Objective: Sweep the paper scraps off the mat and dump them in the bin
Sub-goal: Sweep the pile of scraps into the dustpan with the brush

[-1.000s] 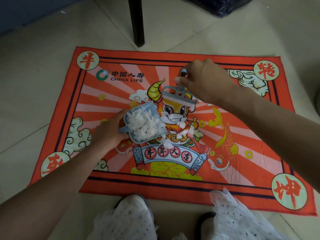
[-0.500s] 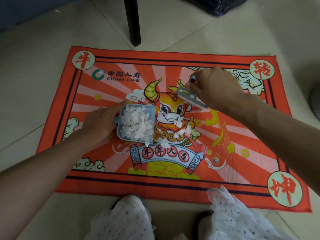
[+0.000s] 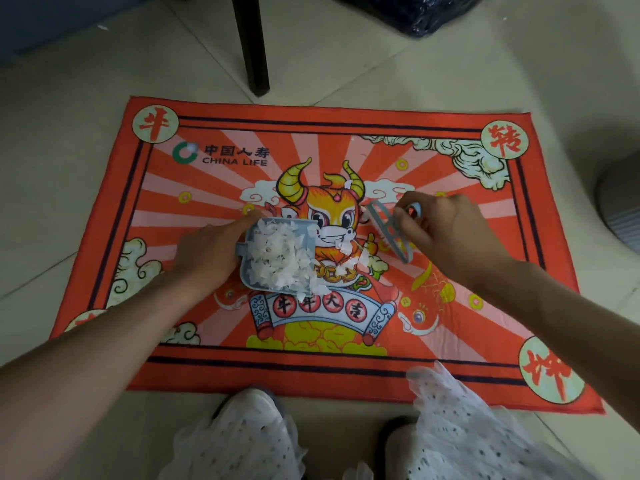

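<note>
A red mat with a cartoon ox lies on the tiled floor. My left hand grips a small grey-blue dustpan resting on the mat's middle, heaped with white paper scraps. A few loose scraps lie on the mat just right of the pan's mouth. My right hand holds a small grey-blue brush tilted just right of those scraps, bristles hidden against the hand.
A dark chair leg stands beyond the mat's far edge. A dark plastic bag sits at the top. A grey ribbed round object, perhaps a bin, shows at the right edge. My knees in white cloth are at the bottom.
My right hand with the brush moved right and down toward the loose scraps. The dustpan swung so its mouth faces right. The camera view shifted.
</note>
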Demonstrator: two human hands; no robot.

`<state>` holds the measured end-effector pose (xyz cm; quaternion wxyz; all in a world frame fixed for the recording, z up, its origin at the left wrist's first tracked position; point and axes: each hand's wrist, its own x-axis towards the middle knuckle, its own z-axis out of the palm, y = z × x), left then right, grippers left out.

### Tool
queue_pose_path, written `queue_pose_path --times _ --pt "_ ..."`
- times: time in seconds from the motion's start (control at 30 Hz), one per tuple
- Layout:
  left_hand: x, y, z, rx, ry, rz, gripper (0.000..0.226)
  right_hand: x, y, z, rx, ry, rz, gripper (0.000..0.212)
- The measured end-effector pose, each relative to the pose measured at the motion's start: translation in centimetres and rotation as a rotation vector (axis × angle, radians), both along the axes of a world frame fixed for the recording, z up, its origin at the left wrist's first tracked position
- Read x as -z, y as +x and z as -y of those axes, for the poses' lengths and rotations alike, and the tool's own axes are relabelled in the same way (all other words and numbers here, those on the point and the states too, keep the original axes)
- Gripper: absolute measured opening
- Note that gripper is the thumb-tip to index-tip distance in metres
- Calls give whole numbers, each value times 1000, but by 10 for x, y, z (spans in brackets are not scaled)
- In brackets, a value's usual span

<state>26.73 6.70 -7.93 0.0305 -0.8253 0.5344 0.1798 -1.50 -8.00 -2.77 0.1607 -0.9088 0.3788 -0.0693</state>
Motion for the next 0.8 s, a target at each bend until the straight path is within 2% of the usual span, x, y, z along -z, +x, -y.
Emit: queue_pose_path --times 0.17,0.53,0.7,0.8 --pt "3 -19 -2 -17 3 -32 73 2 19 -5 -55 -22 -4 35" --pt "24 -45 -13 -137 -12 -115 83 6 53 -15 -90 18 42 25" --pt "19 -62 -20 -160 -39 -210 80 7 57 -18 -133 28 44 23" --pt "18 -66 -22 -181 -39 -198 79 4 58 -18 -161 30 39 26"
